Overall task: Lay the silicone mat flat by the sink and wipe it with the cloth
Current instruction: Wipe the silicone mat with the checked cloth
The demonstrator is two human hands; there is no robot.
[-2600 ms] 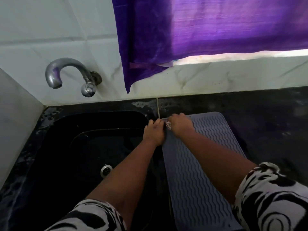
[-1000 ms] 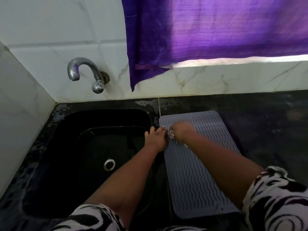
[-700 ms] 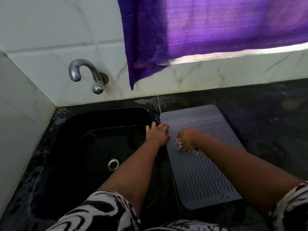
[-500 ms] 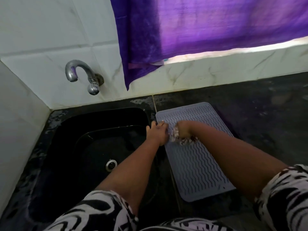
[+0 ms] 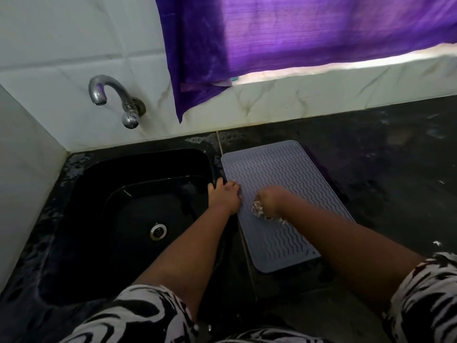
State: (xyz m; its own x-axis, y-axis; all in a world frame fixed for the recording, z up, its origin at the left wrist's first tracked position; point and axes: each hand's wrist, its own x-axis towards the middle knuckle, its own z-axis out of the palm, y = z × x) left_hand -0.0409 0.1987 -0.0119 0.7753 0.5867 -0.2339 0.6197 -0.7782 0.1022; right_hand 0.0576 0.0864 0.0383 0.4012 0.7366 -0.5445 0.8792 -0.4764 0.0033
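Wiping is being carried out on the mat (image 5: 282, 199), which is lying flat on the dark desk (image 5: 383, 169) just beside the sink (image 5: 74, 219), its long left edge running along the sink's rim. For the step to be done well, the cloth (image 5: 257, 208) is probably best drawn in long strokes along the wavy ribs rather than across them, so that the grooves are being cleared, and light downward pressure is likely needed so that the soft mat is not being dragged or rucked. The near half of the mat looks not yet reached, so the strokes should be carried down towards the near edge. The left edge should be kept pinned, since a thin silicone sheet on a desk that seems wet may slide towards the basin. The right hand (image 5: 272, 200) is being held clenched around the small bunched cloth, only a scrap of which is showing beneath the fist, and it is being pressed onto the middle of the mat. The left hand (image 5: 223, 195) is being kept loosely spread, nothing being gripped in it; its fingertips are resting on the mat's left edge while the thumb side is lying over the sink's rim.
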